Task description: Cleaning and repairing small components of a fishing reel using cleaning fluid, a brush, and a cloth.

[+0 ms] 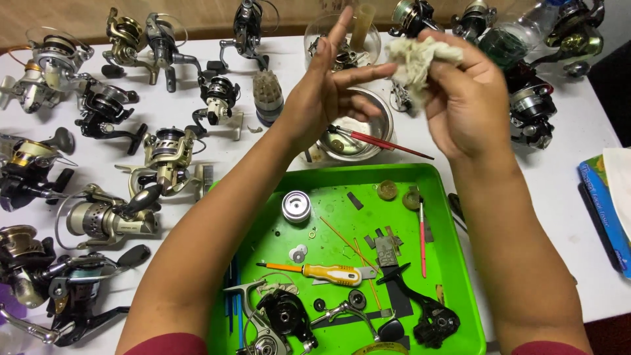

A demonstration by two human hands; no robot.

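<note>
Rag (415,60) bunched in R hand (463,98) grip (L hand (325,98) open beside).

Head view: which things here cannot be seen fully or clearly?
- Steel bowl: the left hand covers most of it; contents unclear.
- Glass jar: its parts are hidden behind the left fingers.
- Cloth: partly inside the right hand.
- Dismantled reel on the green tray: cut by the bottom edge.
- Blue booklet: cut by the right edge.

One crumpled, off-white rag (417,59), soiled and frayed, bunched into a loose wad. Gripped in the right hand (463,98), raised above the table's far edge.
</note>
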